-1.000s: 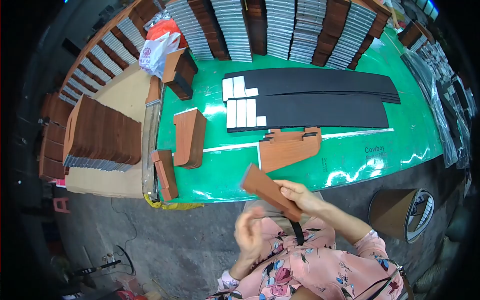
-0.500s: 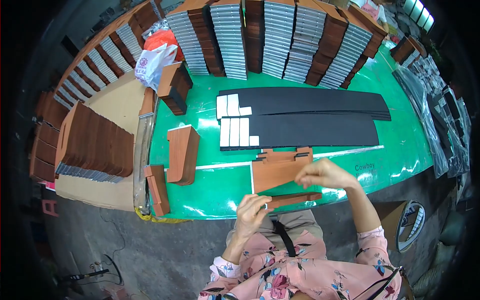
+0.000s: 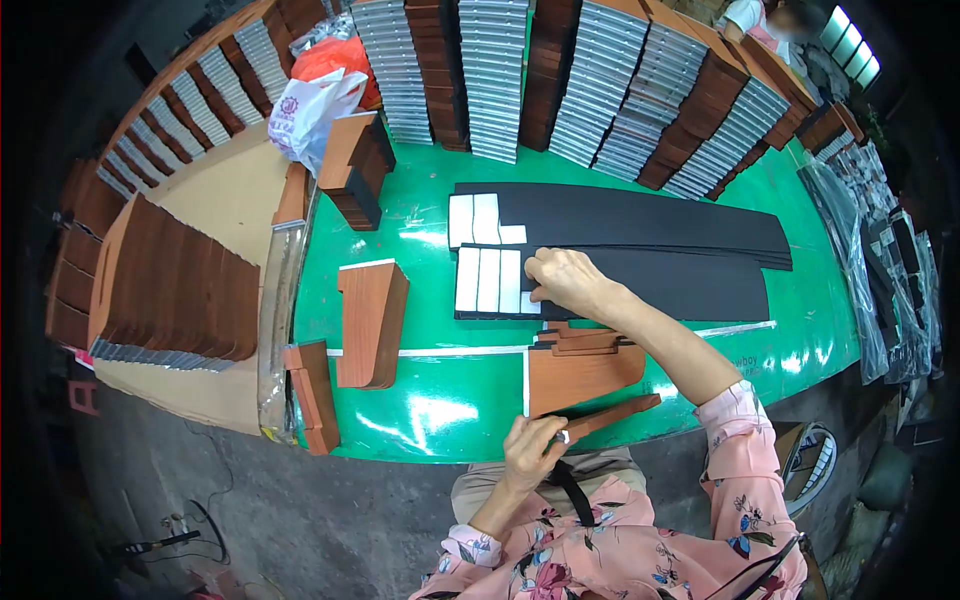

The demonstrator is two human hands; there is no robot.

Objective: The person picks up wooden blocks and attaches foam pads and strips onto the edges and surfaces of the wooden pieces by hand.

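Note:
My left hand (image 3: 533, 452), at the near table edge, is closed on one end of a narrow wood-grain panel (image 3: 610, 418) seen edge-on. A small white bit shows at its fingertips. My right hand (image 3: 572, 282) reaches over the black foam-like sheets (image 3: 650, 275), its fingers curled together at the short white sticker (image 3: 530, 303). Whether they grip it is hidden. Longer white stickers (image 3: 488, 280) lie just left of those fingers. Between my hands, more wood-grain panels (image 3: 580, 378) rest flat on the green table.
Tall stacks of wood-grain panels (image 3: 490, 80) line the back of the green table (image 3: 440, 410). A panel stack (image 3: 175, 285) stands on cardboard at left. Loose panels (image 3: 373, 325) lie left of centre. Plastic-wrapped parts (image 3: 850, 250) lie at right. Another person (image 3: 755, 25) is at the back right.
My right hand has moved forward and left, from above the wood-grain panels to the white stickers. My left hand stays on the narrow panel. The view has shifted slightly.

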